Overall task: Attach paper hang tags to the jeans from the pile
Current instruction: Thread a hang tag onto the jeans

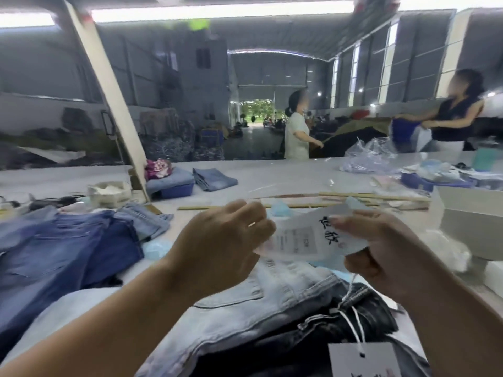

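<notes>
Both hands hold the hang tag, seemingly lengthwise left-right.

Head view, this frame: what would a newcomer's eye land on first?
First, the two hands raised mid-frame: the left hand and right hand pinch a white paper tag with black characters between them, above the light-wash jeans. Next, a second hang tag on white string lies at the bottom edge, on dark jeans. To the left sprawls a pile of blue jeans.
</notes>
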Tool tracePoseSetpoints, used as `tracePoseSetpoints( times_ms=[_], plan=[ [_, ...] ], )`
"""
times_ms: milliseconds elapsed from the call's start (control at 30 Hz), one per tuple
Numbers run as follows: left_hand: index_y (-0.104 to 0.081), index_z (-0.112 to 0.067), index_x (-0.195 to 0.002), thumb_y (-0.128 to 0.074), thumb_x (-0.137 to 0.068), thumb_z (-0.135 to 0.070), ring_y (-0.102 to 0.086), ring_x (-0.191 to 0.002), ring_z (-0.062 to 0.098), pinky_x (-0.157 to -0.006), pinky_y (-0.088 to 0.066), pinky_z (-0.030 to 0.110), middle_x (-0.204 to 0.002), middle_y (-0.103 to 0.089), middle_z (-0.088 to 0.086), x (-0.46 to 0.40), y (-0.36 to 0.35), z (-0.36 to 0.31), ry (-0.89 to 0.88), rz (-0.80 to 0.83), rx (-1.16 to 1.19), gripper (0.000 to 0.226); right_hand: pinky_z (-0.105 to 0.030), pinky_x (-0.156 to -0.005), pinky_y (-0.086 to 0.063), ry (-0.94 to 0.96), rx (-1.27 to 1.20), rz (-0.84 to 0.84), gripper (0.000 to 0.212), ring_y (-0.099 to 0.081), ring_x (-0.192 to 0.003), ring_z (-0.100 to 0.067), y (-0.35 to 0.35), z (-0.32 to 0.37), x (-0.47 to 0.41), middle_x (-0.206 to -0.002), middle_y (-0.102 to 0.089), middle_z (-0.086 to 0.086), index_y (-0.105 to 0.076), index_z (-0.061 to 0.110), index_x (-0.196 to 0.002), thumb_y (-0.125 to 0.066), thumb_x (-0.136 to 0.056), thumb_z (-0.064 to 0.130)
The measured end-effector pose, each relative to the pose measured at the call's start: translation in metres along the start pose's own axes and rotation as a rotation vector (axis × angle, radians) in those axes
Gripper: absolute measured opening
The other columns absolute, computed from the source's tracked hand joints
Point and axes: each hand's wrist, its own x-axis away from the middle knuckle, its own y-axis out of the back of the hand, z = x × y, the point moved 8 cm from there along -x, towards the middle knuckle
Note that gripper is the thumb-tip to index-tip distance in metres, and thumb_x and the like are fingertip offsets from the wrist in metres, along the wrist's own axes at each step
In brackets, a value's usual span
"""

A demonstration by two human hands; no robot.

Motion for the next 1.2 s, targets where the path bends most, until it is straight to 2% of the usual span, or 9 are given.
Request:
tracePoseSetpoints(
  times_ms=[100,200,367,433,567,833,967,1033,1200],
  plan=[
    [-0.064,-0.036,-0.113,-0.073,-0.07,-0.062,-0.049,-0.112,0.007,-0.092,-0.043,0.025,-0.119,-0.057,-0.016,0.021,-0.007,0.029,0.238,0.273,0.33,0.051,-0.018,-0.037,-0.021,0.022,0.261,-0.001,0.022,-0.026,-0.041,-0.016,-0.024,0.007,0.005,-0.058,-0.061,-0.012,-0.08,0.011,-0.081,-0.061,-0.092,0.008],
    [-0.054,-0.05,-0.117,-0.054,-0.056,-0.088,-0.039,-0.117,-0.015,-0.094,-0.032,0.012,-0.123,-0.047,-0.033,0.033,-0.018,0.036,0.516,0.402,0.724,0.071,-0.016,-0.034,-0.028,0.026,0.349,0.066,0.016,-0.041,-0.035,-0.007,-0.053,0.009,0.01,-0.054,-0.063,-0.002,-0.078,0.005,-0.083,-0.064,-0.091,0.004],
    [-0.066,-0.029,-0.103,-0.073,-0.079,-0.057,-0.057,-0.07,-0.002,-0.066,-0.048,0.02,-0.088,-0.067,-0.011,0.032,-0.031,0.028,0.619,0.256,0.793,0.038,-0.013,-0.039,-0.036,0.071,0.427,0.175,0.015,-0.05,-0.039,-0.002,-0.081,0.011,0.022,-0.056,-0.064,-0.001,-0.077,0.001,-0.087,-0.064,-0.092,0.007],
    [-0.071,-0.021,-0.09,-0.078,-0.081,-0.042,-0.057,-0.068,0.004,-0.067,-0.048,0.03,-0.079,-0.07,-0.001,0.035,-0.043,0.023,0.652,0.231,0.963,0.024,-0.011,-0.04,-0.035,0.091,0.485,0.098,0.021,-0.049,-0.037,-0.001,-0.071,0.013,0.024,-0.058,-0.066,-0.005,-0.076,0.001,-0.084,-0.063,-0.094,0.013],
    [-0.059,0.006,-0.082,-0.074,-0.069,-0.035,-0.048,-0.073,0.02,-0.071,-0.035,0.039,-0.075,-0.054,0.015,0.029,-0.047,0.011,0.7,0.128,1.203,0.046,-0.007,-0.037,-0.034,0.126,0.501,0.005,0.016,-0.049,-0.034,0.002,-0.045,0.018,0.032,-0.05,-0.063,0.004,-0.075,0.004,-0.082,-0.063,-0.093,0.006],
    [-0.06,-0.014,-0.071,-0.063,-0.092,-0.044,-0.06,-0.041,0.006,-0.038,-0.042,0.02,-0.06,-0.069,-0.012,-0.005,-0.014,-0.001,0.607,0.078,0.846,0.036,-0.008,-0.039,-0.037,0.149,0.32,-0.033,0.018,-0.051,-0.035,0.001,-0.02,0.024,0.047,-0.059,-0.069,-0.004,-0.071,0.004,-0.072,-0.067,-0.088,0.002],
    [-0.064,-0.019,-0.072,-0.064,-0.092,-0.043,-0.069,-0.057,0.008,-0.053,-0.054,0.023,-0.071,-0.073,-0.005,0.004,-0.044,0.001,0.616,0.426,0.788,0.031,-0.019,-0.053,-0.049,0.147,0.572,-0.099,0.015,-0.062,-0.053,-0.006,-0.011,0.012,0.045,-0.07,-0.073,-0.004,-0.073,0.014,-0.071,-0.072,-0.086,0.012],
    [-0.064,-0.019,-0.077,-0.062,-0.094,-0.042,-0.069,-0.061,0.005,-0.055,-0.054,0.019,-0.076,-0.073,-0.005,0.018,-0.066,-0.004,0.614,0.594,0.767,0.029,-0.012,-0.044,-0.041,0.163,0.633,-0.163,0.016,-0.052,-0.042,0.001,-0.003,0.006,0.046,-0.067,-0.072,-0.004,-0.072,0.014,-0.071,-0.069,-0.087,0.011],
    [-0.065,-0.027,-0.084,-0.061,-0.093,-0.034,-0.071,-0.072,0.008,-0.065,-0.058,0.025,-0.086,-0.072,-0.008,0.032,-0.097,-0.007,0.693,0.671,0.81,0.012,-0.009,-0.036,-0.031,0.087,0.449,-0.12,0.02,-0.042,-0.033,-0.001,0.005,-0.014,0.043,-0.069,-0.071,-0.01,-0.062,0.015,-0.103,-0.053,-0.096,-0.002]
  ],
)
